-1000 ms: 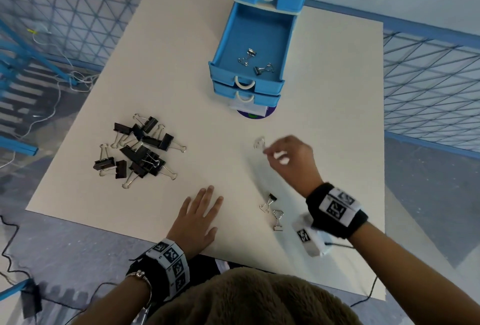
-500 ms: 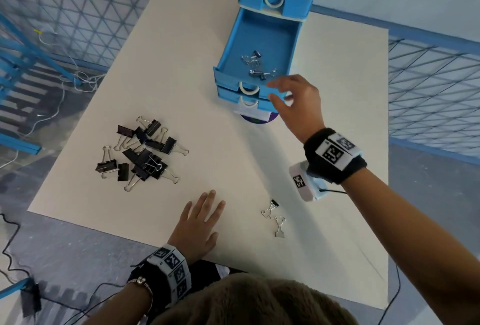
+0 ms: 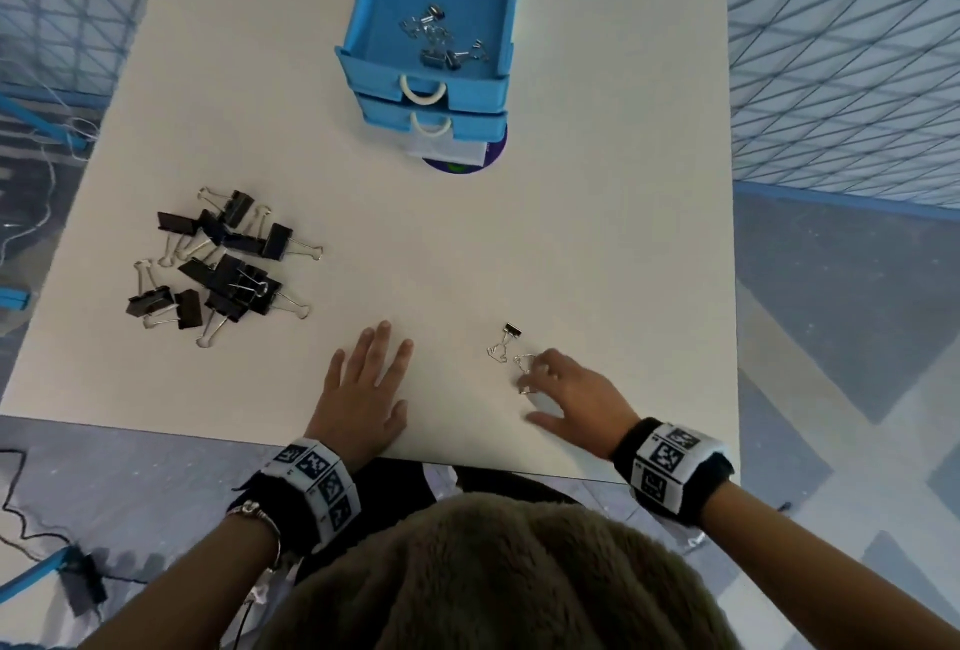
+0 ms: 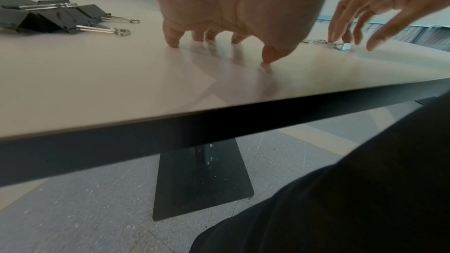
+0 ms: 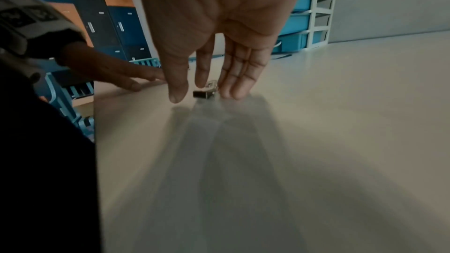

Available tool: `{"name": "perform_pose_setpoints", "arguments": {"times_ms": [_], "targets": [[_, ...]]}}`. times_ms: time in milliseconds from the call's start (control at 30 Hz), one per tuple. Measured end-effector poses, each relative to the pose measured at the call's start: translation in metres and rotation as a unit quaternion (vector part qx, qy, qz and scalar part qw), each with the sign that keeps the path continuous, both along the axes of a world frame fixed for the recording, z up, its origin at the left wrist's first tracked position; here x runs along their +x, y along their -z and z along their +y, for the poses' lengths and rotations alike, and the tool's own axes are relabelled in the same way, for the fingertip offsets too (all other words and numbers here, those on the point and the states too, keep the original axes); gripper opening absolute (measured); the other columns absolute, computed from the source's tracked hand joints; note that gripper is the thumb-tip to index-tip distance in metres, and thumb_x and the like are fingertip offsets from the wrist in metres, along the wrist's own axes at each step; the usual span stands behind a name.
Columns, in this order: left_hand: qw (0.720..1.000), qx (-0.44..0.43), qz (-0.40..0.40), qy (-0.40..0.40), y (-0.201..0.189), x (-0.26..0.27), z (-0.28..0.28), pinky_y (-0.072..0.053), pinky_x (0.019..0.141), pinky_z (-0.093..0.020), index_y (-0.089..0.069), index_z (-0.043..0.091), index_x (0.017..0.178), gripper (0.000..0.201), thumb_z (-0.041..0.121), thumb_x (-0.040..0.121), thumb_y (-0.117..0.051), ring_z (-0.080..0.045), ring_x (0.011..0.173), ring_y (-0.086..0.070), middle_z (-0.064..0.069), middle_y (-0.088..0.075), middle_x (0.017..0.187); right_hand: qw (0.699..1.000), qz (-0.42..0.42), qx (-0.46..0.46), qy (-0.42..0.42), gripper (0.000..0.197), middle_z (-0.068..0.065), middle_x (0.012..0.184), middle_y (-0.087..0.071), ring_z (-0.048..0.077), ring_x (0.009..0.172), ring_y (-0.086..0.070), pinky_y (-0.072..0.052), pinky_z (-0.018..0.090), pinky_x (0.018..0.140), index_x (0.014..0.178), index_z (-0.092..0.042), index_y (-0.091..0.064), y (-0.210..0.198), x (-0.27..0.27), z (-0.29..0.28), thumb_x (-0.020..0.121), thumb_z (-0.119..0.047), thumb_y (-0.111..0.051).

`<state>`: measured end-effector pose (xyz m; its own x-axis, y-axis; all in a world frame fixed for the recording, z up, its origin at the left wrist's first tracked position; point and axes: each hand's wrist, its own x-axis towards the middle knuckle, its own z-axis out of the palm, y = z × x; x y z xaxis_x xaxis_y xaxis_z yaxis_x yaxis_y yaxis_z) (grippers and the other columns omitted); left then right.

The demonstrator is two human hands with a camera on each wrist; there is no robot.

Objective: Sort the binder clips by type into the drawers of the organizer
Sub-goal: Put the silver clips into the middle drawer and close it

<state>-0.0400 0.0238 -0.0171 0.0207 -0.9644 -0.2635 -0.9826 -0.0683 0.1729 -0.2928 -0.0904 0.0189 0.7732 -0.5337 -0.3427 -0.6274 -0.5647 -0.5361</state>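
The blue organizer has one drawer (image 3: 363, 72) pulled open, and several small clips (image 3: 441, 41) lie in it. A pile of large black binder clips (image 3: 218, 264) (image 4: 56, 18) sits at the table's left. Two small clips lie near the front edge: a black one (image 3: 511, 329) and a silver one (image 3: 523, 374) (image 4: 343, 46) (image 5: 203, 93). My right hand (image 3: 535, 379) (image 5: 202, 96) is lowered over the silver clip, fingers straight, thumb and fingertips either side of it. My left hand (image 3: 371, 363) (image 4: 219, 41) rests flat on the table, holding nothing.
A second, closed drawer (image 3: 434, 121) sits below the open one, with a label and a dark round disc (image 3: 457, 158) under the organizer. The white table (image 3: 597, 233) ends just behind my wrists. Blue mesh fencing (image 3: 831, 51) surrounds it.
My right hand dropped a small clip into the open drawer, then came back to the front edge over the silver clip. The left hand has stayed flat in place.
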Motion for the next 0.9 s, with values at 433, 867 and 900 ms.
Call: {"name": "perform_pose_setpoints", "arguments": {"times_ms": [433, 867, 900], "targets": [[1.000, 0.017, 0.014, -0.014, -0.002, -0.002, 0.001, -0.041, 0.091, -0.057, -0.031, 0.013, 0.136, 0.065, 0.036, 0.074, -0.033, -0.033, 0.128, -0.035, -0.021, -0.036, 0.143, 0.987, -0.051, -0.067, 0.136, 0.015, 0.013, 0.075, -0.062, 0.031, 0.063, -0.061, -0.045, 0.030, 0.050, 0.083, -0.009, -0.065, 0.001, 0.013, -0.007, 0.070, -0.003, -0.069], [0.999, 0.028, 0.028, -0.024, -0.004, -0.003, 0.000, -0.042, 0.090, -0.056, -0.028, 0.016, 0.135, 0.065, 0.036, 0.073, -0.031, -0.035, 0.127, -0.041, -0.019, -0.037, 0.143, 0.978, -0.018, -0.002, 0.210, 0.025, 0.015, 0.104, -0.049, 0.026, 0.080, -0.051, -0.043, 0.031, 0.067, 0.101, -0.005, -0.060, 0.006, 0.031, -0.026, 0.078, -0.010, -0.068], [0.999, 0.029, 0.030, -0.024, -0.004, -0.003, 0.000, -0.042, 0.090, -0.057, -0.028, 0.015, 0.135, 0.065, 0.036, 0.073, -0.031, -0.035, 0.127, -0.041, -0.020, -0.036, 0.143, 0.977, -0.015, -0.002, 0.212, 0.021, 0.016, 0.104, -0.050, 0.029, 0.083, -0.053, -0.043, 0.031, 0.067, 0.097, -0.004, -0.062, 0.006, 0.032, -0.027, 0.078, -0.009, -0.067]]}}
